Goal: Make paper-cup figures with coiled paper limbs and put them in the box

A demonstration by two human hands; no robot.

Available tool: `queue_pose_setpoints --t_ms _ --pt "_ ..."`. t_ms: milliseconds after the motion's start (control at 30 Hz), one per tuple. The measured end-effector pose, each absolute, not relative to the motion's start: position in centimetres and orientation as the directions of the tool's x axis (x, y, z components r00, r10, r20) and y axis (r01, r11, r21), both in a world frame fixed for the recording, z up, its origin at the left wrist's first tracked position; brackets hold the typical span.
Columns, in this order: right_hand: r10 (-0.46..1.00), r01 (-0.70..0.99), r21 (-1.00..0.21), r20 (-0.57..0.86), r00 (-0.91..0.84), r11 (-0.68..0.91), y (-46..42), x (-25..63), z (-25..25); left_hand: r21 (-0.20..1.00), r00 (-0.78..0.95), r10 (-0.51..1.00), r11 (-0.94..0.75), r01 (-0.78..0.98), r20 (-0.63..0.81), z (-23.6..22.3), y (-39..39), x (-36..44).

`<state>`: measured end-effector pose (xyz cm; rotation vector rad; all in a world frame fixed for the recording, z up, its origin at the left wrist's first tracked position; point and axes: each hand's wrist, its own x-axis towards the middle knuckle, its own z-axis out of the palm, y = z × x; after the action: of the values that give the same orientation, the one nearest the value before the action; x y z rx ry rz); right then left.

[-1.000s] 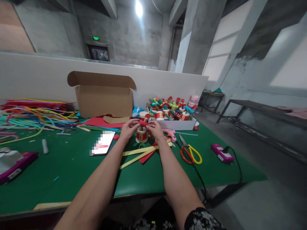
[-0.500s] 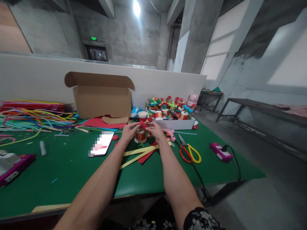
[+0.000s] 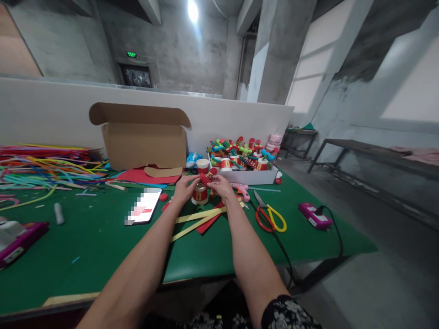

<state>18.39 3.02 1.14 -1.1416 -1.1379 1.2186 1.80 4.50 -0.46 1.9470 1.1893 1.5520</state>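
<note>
Between my hands is a small red paper figure [image 3: 204,178] with a gold-banded coil and a round red end leaning right. My left hand [image 3: 185,188] pinches its left side. On the other side, the fingers of my right hand [image 3: 220,187] are closed on it. Just below stands an upside-down red and white paper cup [image 3: 199,195] with a gold label, partly hidden by my hands. A second paper cup [image 3: 202,165] sits behind. Yellow paper strips [image 3: 199,214] and a red paper piece [image 3: 210,224] lie in front, near my wrists.
A white box [image 3: 252,176] of finished-looking paper-cup figures stands behind right. Nearby are a pink glue gun [image 3: 243,192], scissors [image 3: 268,218] and a purple power strip [image 3: 314,216]. On the left lie a phone [image 3: 143,206] and colourful paper strips [image 3: 51,169]. A cardboard box [image 3: 144,141] stands open behind.
The red paper figure has tilted, its coil end now leaning to the right. Both hands keep hold of it above the cup. The view has shifted slightly.
</note>
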Motion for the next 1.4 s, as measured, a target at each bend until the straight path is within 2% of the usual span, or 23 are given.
queue_pose_setpoints --t_ms 200,433,600,900,1100,1400 --pt "0.997 -0.07 -0.996 0.05 0.053 0.054 2.9 18.4 1.3 0.689 0.051 0.784 -0.572 0.445 0.618 -0.5 4.6 1.7" --pt "0.989 -0.13 -0.982 0.13 0.07 0.138 2.6 18.4 1.8 0.709 0.006 0.772 -0.587 0.39 0.636 0.1 4.2 1.9" --pt "0.986 -0.157 -0.974 0.154 0.065 0.162 2.6 18.5 1.8 0.785 -0.014 0.822 -0.54 0.304 0.57 0.4 4.2 1.7" --pt "0.984 -0.147 -0.976 0.144 0.106 0.158 2.9 18.8 1.8 0.808 -0.069 0.82 -0.541 0.233 0.569 0.8 4.0 1.4" --pt "0.983 -0.171 -0.973 0.132 0.125 0.153 2.9 19.1 2.0 0.823 -0.132 0.824 -0.512 0.244 0.551 1.2 3.9 0.9" --pt "0.928 -0.103 -0.957 0.232 0.292 0.272 3.8 19.3 1.7 0.878 -0.172 0.862 -0.46 0.129 0.477 0.5 4.7 0.1"
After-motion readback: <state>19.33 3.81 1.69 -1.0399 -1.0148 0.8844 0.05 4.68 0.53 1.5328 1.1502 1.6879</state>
